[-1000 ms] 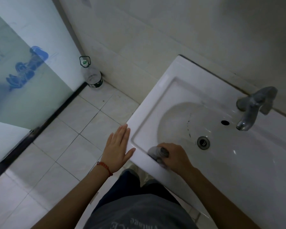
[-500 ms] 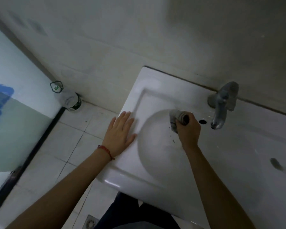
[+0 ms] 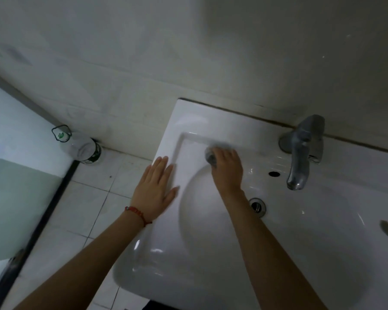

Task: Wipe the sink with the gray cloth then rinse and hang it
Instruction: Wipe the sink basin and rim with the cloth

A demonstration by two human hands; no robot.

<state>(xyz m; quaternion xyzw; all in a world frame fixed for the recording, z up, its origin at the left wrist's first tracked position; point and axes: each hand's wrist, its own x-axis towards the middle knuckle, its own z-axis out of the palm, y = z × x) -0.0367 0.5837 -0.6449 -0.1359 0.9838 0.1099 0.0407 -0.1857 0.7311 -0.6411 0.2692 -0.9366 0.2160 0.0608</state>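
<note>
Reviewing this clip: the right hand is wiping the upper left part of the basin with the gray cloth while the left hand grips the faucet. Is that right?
Not quite. In the head view the left hand lies flat on the sink's left rim, well away from the faucet. The rest stands: the right hand holds the gray cloth against the upper left part of the basin.

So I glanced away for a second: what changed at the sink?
The right hand, gripping the gray cloth, swept from the basin's near rim up past the overflow hole to the far left corner of the sink. The left hand settled flat on the left rim. The faucet stayed off.
</note>
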